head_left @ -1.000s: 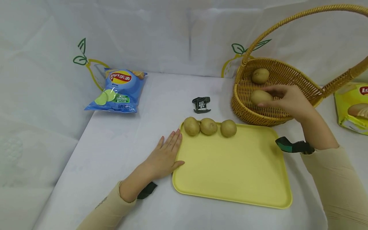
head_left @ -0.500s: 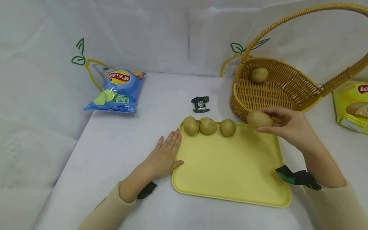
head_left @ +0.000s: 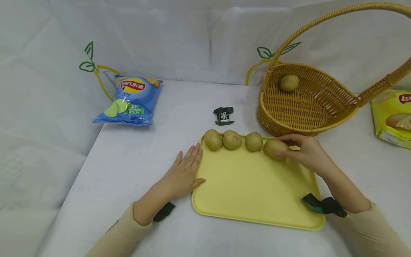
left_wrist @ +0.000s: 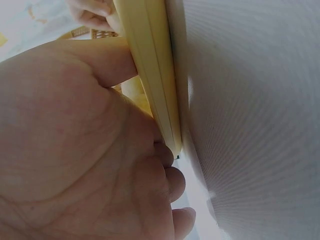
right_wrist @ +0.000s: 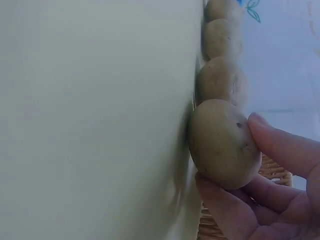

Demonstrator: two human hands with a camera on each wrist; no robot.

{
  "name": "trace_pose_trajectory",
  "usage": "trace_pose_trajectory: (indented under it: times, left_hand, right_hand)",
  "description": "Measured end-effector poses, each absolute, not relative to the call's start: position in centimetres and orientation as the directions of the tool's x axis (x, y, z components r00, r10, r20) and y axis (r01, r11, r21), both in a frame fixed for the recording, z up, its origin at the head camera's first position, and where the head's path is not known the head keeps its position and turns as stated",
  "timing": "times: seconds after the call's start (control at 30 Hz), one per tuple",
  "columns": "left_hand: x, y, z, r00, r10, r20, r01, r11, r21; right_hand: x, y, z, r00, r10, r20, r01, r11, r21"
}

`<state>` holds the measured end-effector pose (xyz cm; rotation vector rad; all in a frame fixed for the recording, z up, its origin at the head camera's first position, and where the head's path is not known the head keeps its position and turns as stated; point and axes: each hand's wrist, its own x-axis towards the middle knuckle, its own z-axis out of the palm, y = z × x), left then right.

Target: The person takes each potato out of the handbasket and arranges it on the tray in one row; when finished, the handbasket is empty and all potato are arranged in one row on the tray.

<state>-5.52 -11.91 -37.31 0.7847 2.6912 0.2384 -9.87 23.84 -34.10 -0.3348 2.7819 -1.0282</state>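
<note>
My right hand (head_left: pixel 305 151) pinches a potato (right_wrist: pixel 222 145) between thumb and fingers at the far right part of the yellow tray (head_left: pixel 253 189). To its left, three more potatoes stand in a row along the tray's back edge: a left one (head_left: pixel 213 139), a middle one (head_left: pixel 232 139) and a right one (head_left: pixel 254 141). Straight-fingered, my left hand (head_left: pixel 183 176) rests against the tray's left edge, its thumb over the rim. The left wrist view shows the palm (left_wrist: pixel 80 140) beside the tray's side wall. One potato (head_left: pixel 289 83) lies in the wicker basket (head_left: pixel 308 107) behind the tray.
The basket's tall handle (head_left: pixel 337 19) arches over the back right. A blue chip bag (head_left: pixel 133 100) stands at the back left, a yellow chip bag (head_left: pixel 393 119) at the far right. A small black packet (head_left: pixel 223 116) lies behind the tray on the white cloth.
My right hand has carried the potato out of the basket, forward and down to the left, to the end of the row on the tray. My left hand has stayed put.
</note>
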Motion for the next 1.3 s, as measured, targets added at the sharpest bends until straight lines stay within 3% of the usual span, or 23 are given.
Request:
trace_pose_trajectory:
  times: [0.27,0.6,0.83,1.3]
  left_hand:
    - [-5.5,-11.9,-37.2,-0.794,0.547,-0.265,0.492,0.834,0.249]
    - [-5.6,-11.9,-37.4,-0.795,0.546,-0.264,0.490,0.835,0.251]
    - [-5.6,-11.8,-37.2,-0.793,0.547,-0.269,0.491,0.835,0.250]
    - [-5.5,-11.8,-37.2,-0.794,0.549,-0.260,0.487,0.832,0.267]
  right_hand:
    - [-10.2,25.1,-34.5,-0.940,-0.295,-0.170,-0.114,0.743,-0.659]
    - [-9.9,24.1,-35.4,-0.976,-0.175,-0.129,-0.012,0.634,-0.773]
    - [-9.9,23.3,-35.3,-0.951,-0.191,-0.244,0.093,0.577,-0.811]
    - [-10.2,23.3,-35.8,-0.956,-0.215,-0.198,0.048,0.553,-0.832]
